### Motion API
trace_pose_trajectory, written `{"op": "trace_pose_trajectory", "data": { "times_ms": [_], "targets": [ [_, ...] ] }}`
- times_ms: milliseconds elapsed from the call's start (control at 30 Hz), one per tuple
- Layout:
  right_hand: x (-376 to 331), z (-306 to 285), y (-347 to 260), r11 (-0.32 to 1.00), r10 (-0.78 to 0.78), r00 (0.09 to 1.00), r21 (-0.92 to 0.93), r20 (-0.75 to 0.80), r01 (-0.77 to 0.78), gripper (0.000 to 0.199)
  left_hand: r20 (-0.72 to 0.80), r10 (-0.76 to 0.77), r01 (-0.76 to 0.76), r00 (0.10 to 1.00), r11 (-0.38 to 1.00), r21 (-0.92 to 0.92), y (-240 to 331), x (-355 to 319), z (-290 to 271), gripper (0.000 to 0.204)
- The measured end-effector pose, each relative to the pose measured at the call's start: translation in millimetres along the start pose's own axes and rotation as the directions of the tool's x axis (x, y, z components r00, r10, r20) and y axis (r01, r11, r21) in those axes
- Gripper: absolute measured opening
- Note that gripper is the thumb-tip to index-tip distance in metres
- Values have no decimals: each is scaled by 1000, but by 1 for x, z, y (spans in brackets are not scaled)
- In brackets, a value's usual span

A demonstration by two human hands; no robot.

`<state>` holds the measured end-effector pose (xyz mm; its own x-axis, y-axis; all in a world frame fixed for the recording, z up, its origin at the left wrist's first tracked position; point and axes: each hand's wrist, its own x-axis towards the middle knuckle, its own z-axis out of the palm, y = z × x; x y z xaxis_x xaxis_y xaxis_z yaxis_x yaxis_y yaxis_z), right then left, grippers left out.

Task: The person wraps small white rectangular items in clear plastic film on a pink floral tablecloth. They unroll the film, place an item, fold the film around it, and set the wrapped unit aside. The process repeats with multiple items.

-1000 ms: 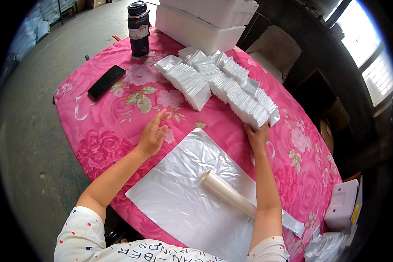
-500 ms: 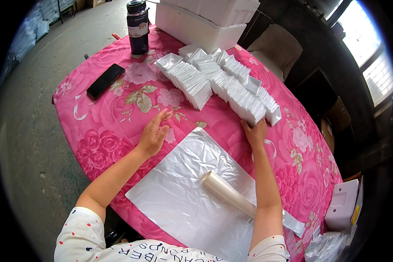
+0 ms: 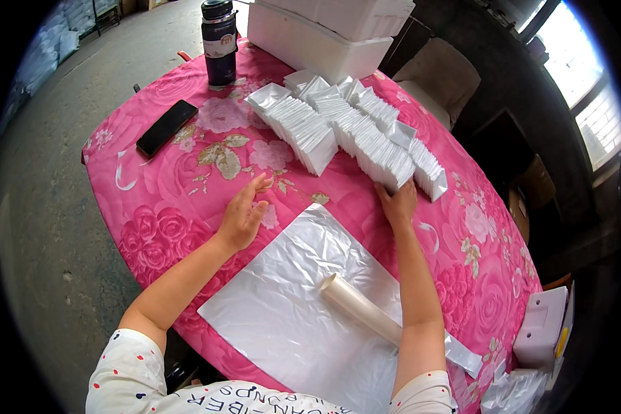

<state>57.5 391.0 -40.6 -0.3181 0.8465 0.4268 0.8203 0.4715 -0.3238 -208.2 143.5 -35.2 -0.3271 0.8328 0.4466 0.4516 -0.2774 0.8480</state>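
Several rows of thin white square packets (image 3: 300, 134) stand packed on edge on the far middle of the table. At the near end of the middle row, my right hand (image 3: 399, 203) grips the packets, thumb to the left and fingers to the right. Its fingertips are partly hidden against them. My left hand (image 3: 241, 215) hovers over the cloth, fingers stretched out and thumb apart, holding nothing. Between my forearms lies a creased, shiny white plastic sheet (image 3: 283, 290). A pale cardboard-like tube (image 3: 359, 307) rests on it, its lower end passing behind my right forearm.
Pink flowered cloth (image 3: 165, 179) covers the table. At the left lies a black phone (image 3: 167, 128), and behind it stands a dark blue flask (image 3: 219, 52). White foam boxes (image 3: 317, 45) stand at the back. A white plastic bin (image 3: 541, 324) is beside the table's right edge.
My right hand has shifted slightly left and is still at the near end of the packet row. My left hand has barely moved.
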Motion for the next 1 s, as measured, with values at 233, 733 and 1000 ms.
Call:
{"op": "trace_pose_trajectory", "data": {
  "times_ms": [233,733,1000],
  "targets": [
    [6,2,-10,1000,14,999,-13,31,-14,95,2,-1,1,1000,1000,13,0,0,-1,55],
    [18,15,-27,1000,28,998,4,53,-28,100,-4,10,-10,1000,1000,8,-1,-1,1,54],
    [7,13,-32,994,105,994,10,-33,-104,109,0,0,0,1000,1000,14,1,0,1,52]
  ]
}}
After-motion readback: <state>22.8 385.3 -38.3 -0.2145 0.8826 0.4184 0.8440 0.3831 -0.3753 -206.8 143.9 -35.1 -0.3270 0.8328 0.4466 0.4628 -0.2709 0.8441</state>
